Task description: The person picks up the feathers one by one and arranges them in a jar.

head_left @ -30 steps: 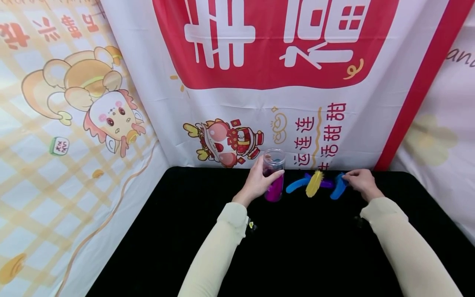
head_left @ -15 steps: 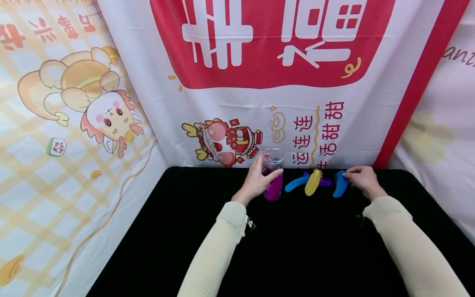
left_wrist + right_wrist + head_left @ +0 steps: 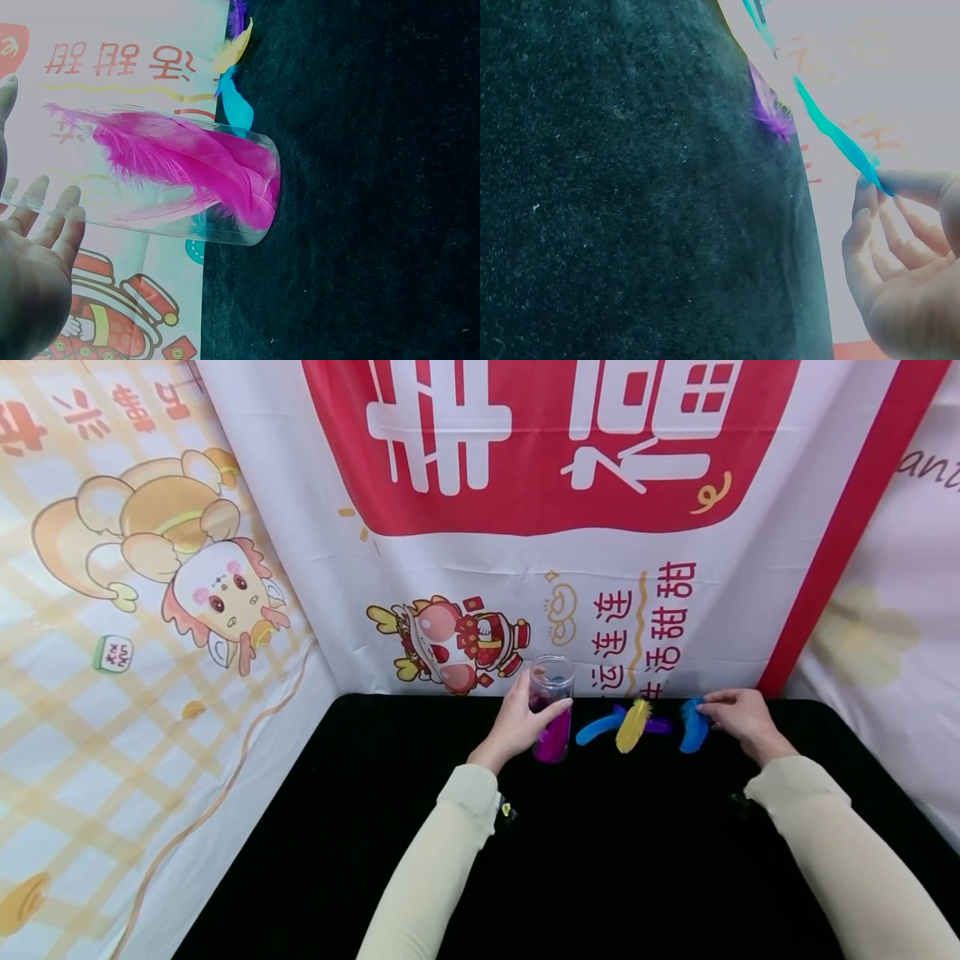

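Feather (image 3: 694, 732), blue, is pinched by the right hand (image 3: 742, 720), right of the jar (image 3: 552, 741), which the left hand (image 3: 517, 720) holds upright at the far bench (image 3: 637, 860); light pressure should protect soft edges.

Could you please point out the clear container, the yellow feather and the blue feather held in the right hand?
Clear container (image 3: 553, 687), head view: upper wall.
Yellow feather (image 3: 633, 728), head view: middle of vane.
Held blue feather (image 3: 837, 133), right wrist view: middle of vane.
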The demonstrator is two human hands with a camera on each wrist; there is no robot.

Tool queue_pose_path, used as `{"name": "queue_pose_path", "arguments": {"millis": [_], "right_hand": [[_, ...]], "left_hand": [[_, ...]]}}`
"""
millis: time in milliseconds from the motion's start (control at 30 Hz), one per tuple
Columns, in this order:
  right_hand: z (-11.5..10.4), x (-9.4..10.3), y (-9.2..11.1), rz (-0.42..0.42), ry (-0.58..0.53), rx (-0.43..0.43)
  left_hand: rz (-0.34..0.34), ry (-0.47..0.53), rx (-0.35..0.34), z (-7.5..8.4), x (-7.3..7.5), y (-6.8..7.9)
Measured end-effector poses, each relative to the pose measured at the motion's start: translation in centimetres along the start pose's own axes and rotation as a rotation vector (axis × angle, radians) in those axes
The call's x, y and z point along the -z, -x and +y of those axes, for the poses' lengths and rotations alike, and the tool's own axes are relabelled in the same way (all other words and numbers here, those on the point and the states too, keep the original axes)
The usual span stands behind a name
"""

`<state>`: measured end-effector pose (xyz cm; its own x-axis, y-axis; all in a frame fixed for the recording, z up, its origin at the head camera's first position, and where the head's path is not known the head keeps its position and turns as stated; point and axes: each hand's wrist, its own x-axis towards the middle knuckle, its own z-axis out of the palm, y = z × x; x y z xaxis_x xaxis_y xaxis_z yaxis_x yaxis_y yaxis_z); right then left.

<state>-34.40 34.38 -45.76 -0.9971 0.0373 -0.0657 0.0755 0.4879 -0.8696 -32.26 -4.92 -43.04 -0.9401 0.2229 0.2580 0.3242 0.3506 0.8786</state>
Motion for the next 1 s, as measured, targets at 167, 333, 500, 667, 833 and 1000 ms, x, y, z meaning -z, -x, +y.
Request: {"name": "queue_pose_path", "arguments": {"millis": [167, 333, 500, 667, 833, 1000], "right_hand": [[-0.3, 0.4, 0.2, -0.026, -0.029, -0.001], [-0.5, 0.4, 0.4, -0.021, -0.045, 0.005], [-0.8, 0.3, 0.5, -0.026, -0.031, -0.003], [-1.4, 0.2, 0.6, -0.036, -0.015, -0.006], [-2.0, 0.0, 0.9, -0.041, -0.039, 0.002], [-2.3, -0.1, 1.1, -0.046, -0.068, 0.016]], "left_hand": [[-0.003, 0.001, 0.002, 0.0, 0.0, -0.1], [-0.008, -0.003, 0.007, 0.0, 0.0, -0.1], [-0.013, -0.001, 0.017, 0.0, 0.0, -0.1], [-0.011, 0.002, 0.009, 0.0, 0.0, -0.1], [-0.011, 0.011, 0.006, 0.0, 0.1, 0.0], [-0.008, 0.005, 0.004, 0.0, 0.0, 0.0]]}}
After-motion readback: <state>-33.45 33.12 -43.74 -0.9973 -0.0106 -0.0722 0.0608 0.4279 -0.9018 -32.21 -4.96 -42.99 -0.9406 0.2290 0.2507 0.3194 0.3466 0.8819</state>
